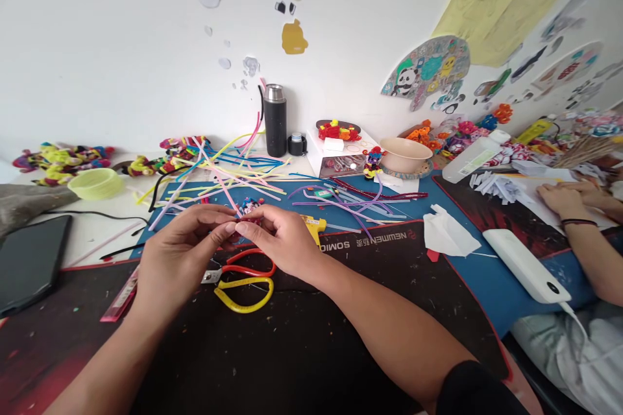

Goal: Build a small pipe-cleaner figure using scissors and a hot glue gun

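My left hand (pixel 182 253) and my right hand (pixel 280 237) meet over the mat, thumbs and fingertips pinched together. Between them shows a bit of dark-red pipe cleaner (pixel 239 231), mostly covered by my fingers. Just behind the fingertips is a small blue and pink pipe-cleaner figure (pixel 252 205); I cannot tell whether my hands touch it. Below my hands lie scissors (pixel 246 301) with one red and one yellow handle. A yellow glue gun (pixel 315 227) is partly hidden behind my right hand. Beside my left wrist rests a pink packet (pixel 121 295).
Loose pipe cleaners (pixel 228 172) spread behind my hands. At the wall stand a black thermos (pixel 276 123) and a beige bowl (pixel 406 154). A phone (pixel 34 262) lies left. Right are crumpled tissue (pixel 448 233), a white power bank (pixel 525 266) and another person's hands (pixel 567 201).
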The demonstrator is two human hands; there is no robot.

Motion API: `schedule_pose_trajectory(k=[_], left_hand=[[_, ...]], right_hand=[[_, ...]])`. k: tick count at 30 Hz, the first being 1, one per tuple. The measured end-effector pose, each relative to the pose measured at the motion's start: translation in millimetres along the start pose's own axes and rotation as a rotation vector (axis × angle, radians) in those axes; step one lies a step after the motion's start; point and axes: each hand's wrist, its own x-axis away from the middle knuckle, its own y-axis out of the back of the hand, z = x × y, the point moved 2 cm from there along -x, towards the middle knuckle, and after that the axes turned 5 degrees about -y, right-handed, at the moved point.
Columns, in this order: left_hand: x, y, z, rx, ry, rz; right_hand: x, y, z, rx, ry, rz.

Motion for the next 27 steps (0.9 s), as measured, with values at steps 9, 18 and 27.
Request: schedule_pose_trajectory(k=[9, 18, 27], left_hand=[[-4.6, 0.7, 0.3, 0.024, 0.072, 0.002], [-5.4, 1.1, 3.9, 0.073, 0.185, -0.02], [-6.6, 1.7, 2.6, 0.138, 0.162, 0.053]], right_hand=[[1.5, -3.0, 1.0, 0.037, -0.043, 0.03], [1.7, -1.8, 3.1, 0.088, -0.032, 0.013], [-0.1, 2.0, 0.8, 0.088, -0.035, -0.001]])
